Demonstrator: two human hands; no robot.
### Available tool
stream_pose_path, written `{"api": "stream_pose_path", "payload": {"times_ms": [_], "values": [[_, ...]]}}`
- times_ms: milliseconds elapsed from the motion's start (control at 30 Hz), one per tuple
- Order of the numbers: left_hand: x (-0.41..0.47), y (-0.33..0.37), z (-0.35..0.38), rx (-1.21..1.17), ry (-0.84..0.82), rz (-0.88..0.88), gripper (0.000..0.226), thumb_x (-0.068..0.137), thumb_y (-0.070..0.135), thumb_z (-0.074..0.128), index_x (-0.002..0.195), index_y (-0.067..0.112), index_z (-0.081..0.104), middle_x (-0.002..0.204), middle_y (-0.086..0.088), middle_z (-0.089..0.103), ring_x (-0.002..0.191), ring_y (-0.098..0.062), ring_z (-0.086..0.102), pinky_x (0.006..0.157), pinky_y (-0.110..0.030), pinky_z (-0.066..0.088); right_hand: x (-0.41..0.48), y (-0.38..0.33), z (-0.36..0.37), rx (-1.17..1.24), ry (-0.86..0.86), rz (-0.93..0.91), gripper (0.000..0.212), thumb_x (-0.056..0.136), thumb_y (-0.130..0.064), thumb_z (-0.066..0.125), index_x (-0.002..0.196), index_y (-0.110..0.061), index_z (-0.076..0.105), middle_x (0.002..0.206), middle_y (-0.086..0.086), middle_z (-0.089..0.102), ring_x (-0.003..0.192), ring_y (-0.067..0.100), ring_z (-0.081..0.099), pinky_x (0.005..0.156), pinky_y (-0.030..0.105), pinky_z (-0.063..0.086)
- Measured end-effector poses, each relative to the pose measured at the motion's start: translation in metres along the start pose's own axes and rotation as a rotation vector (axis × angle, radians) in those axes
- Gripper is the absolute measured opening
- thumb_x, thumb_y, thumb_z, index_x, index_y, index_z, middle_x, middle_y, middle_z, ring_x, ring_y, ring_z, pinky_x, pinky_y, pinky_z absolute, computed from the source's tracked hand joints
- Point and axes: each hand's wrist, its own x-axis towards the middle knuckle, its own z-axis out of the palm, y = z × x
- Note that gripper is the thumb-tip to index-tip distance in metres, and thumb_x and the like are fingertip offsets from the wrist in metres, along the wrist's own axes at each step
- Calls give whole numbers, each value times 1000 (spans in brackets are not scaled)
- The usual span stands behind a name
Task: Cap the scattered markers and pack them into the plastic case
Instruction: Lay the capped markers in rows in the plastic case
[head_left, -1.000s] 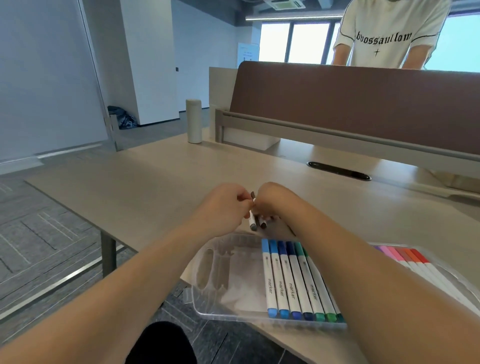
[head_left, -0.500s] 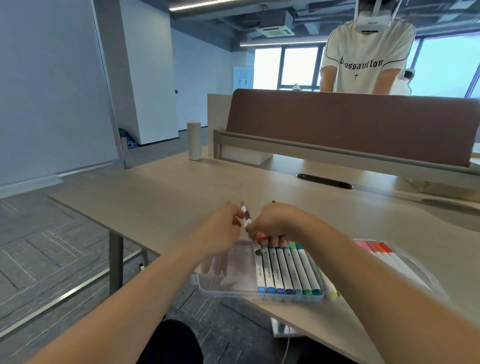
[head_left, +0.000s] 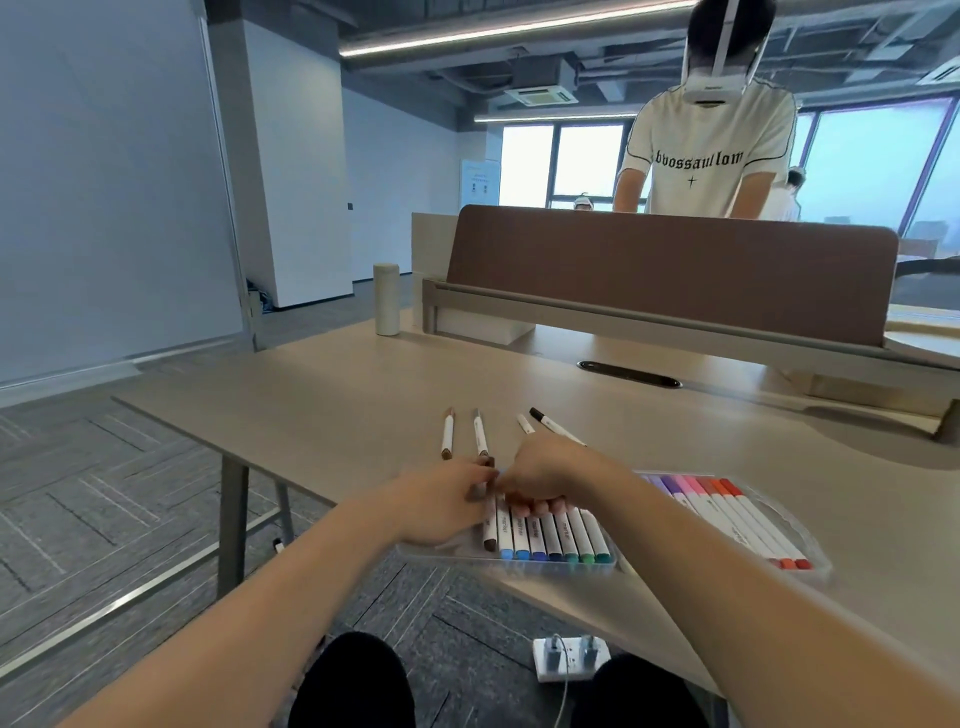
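Note:
The clear plastic case (head_left: 613, 564) lies open at the table's near edge. Its left half holds a row of blue and green markers (head_left: 563, 538), and its right half (head_left: 815, 551) holds purple, pink and orange ones. A capped brown marker (head_left: 489, 527) lies at the left end of the blue row. My left hand (head_left: 441, 501) and my right hand (head_left: 543, 470) meet at its upper end and pinch it. My right fingertips rest curled on the blue markers. Several loose markers lie beyond my hands: a brown one (head_left: 448, 434), another (head_left: 480, 436), a white one (head_left: 525, 423) and a black-tipped one (head_left: 550, 425).
A pale cylindrical bottle (head_left: 387, 299) stands at the far left of the table (head_left: 337, 395). Along the back runs a brown divider screen (head_left: 670, 270), with a person in a white T-shirt (head_left: 701, 156) standing behind it. A cable slot (head_left: 628, 374) sits ahead. A power strip (head_left: 569, 657) lies on the floor.
The brown marker, held up between both hands before, now lies in the case beside the blue ones. My hands came down and nearer with it. The view tilted up.

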Motion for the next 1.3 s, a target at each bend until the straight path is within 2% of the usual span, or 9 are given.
{"api": "stream_pose_path", "payload": {"times_ms": [133,300,567,700,767,867,967,1133,1300], "values": [[-2,-6,1,10,-24,43,33,87,51,54,98,22,65,116,10,57,99,-15,61,91,-45,51,-1,1,-1,-31,0,-44,42,100,-28,50,62,-12,53,47,-2,46,40,11,38,42,20,31],[1,-8,0,-15,-49,78,28,91,42,59,106,20,70,122,11,58,106,-15,59,98,-45,48,4,-1,-3,-73,-51,-29,39,99,-26,54,63,-13,52,37,-7,44,31,7,37,37,16,29],[6,-11,-1,-1,-36,55,46,80,61,63,104,23,70,127,10,55,118,-14,52,103,-45,43,10,-8,-7,-158,-183,15,41,103,-27,47,65,-14,47,32,-9,39,24,5,33,34,12,26],[1,-8,-7,-91,26,5,32,93,35,62,118,15,68,127,6,60,93,-11,63,84,-35,53,18,-9,-10,-182,-187,9,36,99,-24,54,64,-14,51,41,-7,44,32,6,36,38,16,29],[0,-16,-9,-181,166,-81,28,100,26,54,125,18,64,125,8,61,78,-7,66,66,-25,55,26,-9,-11,-197,-123,-5,35,97,-26,59,64,-13,55,51,-3,49,39,9,39,43,18,32],[3,-35,-16,-220,345,-159,20,100,29,53,112,23,68,110,8,68,93,-7,62,72,-19,48,50,-16,-10,-178,97,-35,25,92,-26,65,73,-10,63,69,6,63,52,15,55,53,26,48],[15,-55,-26,-359,399,-195,16,96,20,56,90,25,70,88,3,70,81,-12,63,80,-38,54,75,-32,-8,-227,235,-61,13,91,-18,66,97,-7,66,96,9,68,84,22,67,75,33,55],[32,-75,-34,-522,451,-187,27,94,2,53,83,23,65,79,-1,69,67,-14,60,67,-30,50,119,-62,-3,-193,322,-71,12,88,-15,63,77,-13,57,71,3,52,73,24,56,65,32,45],[33,-92,-34,-496,435,-216,19,97,8,53,90,19,66,81,-2,71,66,-12,61,64,-23,49,141,-76,1,-159,373,-27,22,84,-19,71,67,-16,57,66,3,54,67,23,56,59,28,40]]}}
